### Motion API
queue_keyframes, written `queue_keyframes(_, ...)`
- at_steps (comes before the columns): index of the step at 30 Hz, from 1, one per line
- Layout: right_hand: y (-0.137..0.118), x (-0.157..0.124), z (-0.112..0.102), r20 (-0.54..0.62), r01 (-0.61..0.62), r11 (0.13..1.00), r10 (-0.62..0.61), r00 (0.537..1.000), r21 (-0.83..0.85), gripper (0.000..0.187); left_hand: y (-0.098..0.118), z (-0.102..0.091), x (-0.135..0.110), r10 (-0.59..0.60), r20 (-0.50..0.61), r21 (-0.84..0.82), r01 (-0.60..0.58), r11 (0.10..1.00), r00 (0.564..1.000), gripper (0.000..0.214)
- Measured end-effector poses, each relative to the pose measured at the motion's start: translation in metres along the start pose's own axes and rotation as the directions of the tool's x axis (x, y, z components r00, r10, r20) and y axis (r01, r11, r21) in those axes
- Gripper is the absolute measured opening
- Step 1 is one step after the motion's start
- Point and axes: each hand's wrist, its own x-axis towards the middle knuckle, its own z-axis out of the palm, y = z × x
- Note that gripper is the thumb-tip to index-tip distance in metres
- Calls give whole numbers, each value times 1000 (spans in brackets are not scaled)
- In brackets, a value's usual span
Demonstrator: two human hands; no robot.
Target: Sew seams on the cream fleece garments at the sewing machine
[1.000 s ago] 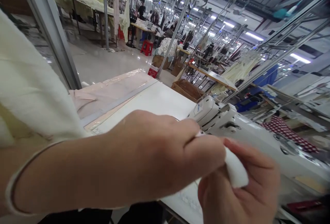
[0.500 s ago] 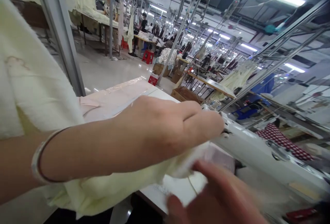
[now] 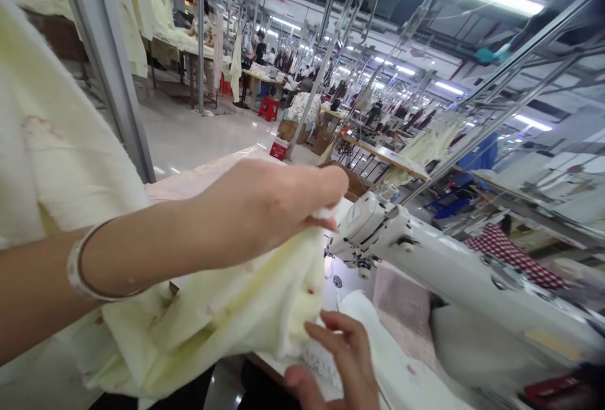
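Lifting away from the sewing machine [image 3: 425, 252], the left hand [image 3: 274, 205] now holds a bunch of pale yellow cloth [image 3: 227, 315] up off the table [image 3: 340, 284], where half a second ago the same hand was pressed down low against the machine's head with the cloth bundled under it. Its fingers are curled shut, pinching the upper edge of the cloth so the rest hangs in loose folds below the wrist and its silver bangle [image 3: 75, 265]. The right hand [image 3: 338, 366] has come back into sharp view at the lower edge; it is half open, fingers bent, fingertips touching the lower hem of the cloth, though I cannot tell whether it truly grips it. To my eye the cloth has been pulled clear of the needle and is being turned or shaken out between the two hands. A white piece of fabric [image 3: 378, 347] lies on the table just beside the right hand, and a checked pink panel [image 3: 401, 309] sits under the machine's arm. A grey metal post [image 3: 104, 63] stands close on the left, with more yellow cloth hanging near it. Further off, other workers sit at tables, a red stool [image 3: 269, 108] and cardboard boxes [image 3: 288, 130] on the floor between them.
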Motion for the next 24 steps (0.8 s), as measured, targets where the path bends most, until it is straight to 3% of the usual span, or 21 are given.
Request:
queue_keyframes(2, 0, 22, -5, -49, -101, 992, 105, 993, 73, 45, 8, 2, 2, 62, 95, -87, -54, 995, 994, 12)
queue_keyframes(4, 3, 49, -9, 57, -211, 945, 203, 978, 252, 60, 14, 4, 3, 103, 161, -176, -74, 982, 982, 12)
queue_keyframes(6, 2, 75, -11, 241, -332, 796, 239, 941, 506, 67, 16, 6, 3, 130, 190, -230, -85, 970, 973, 12)
queue_keyframes(7, 0, 86, -11, 254, -357, 700, 251, 934, 619, 63, 17, 8, 3, 133, 194, -230, -87, 969, 972, 13)
queue_keyframes(9, -7, 99, -8, 55, -246, 612, 314, 948, 752, 45, 17, 10, 1, 104, 189, -175, -71, 982, 977, 12)
queue_keyframes(11, -14, 101, -1, -218, -72, 694, 321, 921, 716, 43, 19, 9, 0, 71, 166, -106, -54, 993, 984, 13)
queue_keyframes(12, -16, 100, 4, -252, -53, 740, 294, 922, 671, 50, 20, 8, -1, 70, 162, -91, -56, 994, 984, 12)
queue_keyframes(13, -17, 98, 8, -179, -88, 754, 265, 948, 651, 62, 21, 6, -1, 85, 173, -91, -70, 993, 981, 11)
queue_keyframes(14, -17, 96, 11, -23, -168, 729, 245, 969, 664, 74, 23, 3, 0, 111, 189, -100, -93, 991, 976, 11)
queue_keyframes(16, -17, 95, 12, 258, -352, 599, 241, 936, 719, 82, 25, -1, 1, 143, 221, -108, -121, 987, 965, 11)
queue_keyframes(17, -19, 96, 10, 272, -381, 533, 275, 922, 755, 75, 25, -2, 1, 133, 231, -97, -113, 989, 964, 11)
queue_keyframes(18, -21, 98, 6, 198, -353, 497, 339, 920, 793, 66, 25, -3, 2, 104, 229, -77, -89, 993, 968, 9)
queue_keyframes(19, -24, 100, 2, 54, -280, 512, 413, 909, 812, 58, 23, -3, 2, 63, 217, -56, -52, 997, 974, 6)
queue_keyframes(20, -28, 101, -2, -123, -188, 582, 452, 884, 791, 54, 21, -3, 2, 18, 202, -36, -11, 999, 979, 4)
queue_keyframes(22, -33, 99, -4, -388, -21, 751, 364, 847, 659, 53, 16, -1, 3, -29, 171, -9, 31, 999, 985, 10)
queue_keyframes(24, -32, 87, 4, -389, 24, 860, 205, 898, 509, 72, 15, -1, 4, 2, 164, 21, -6, 1000, 986, 11)
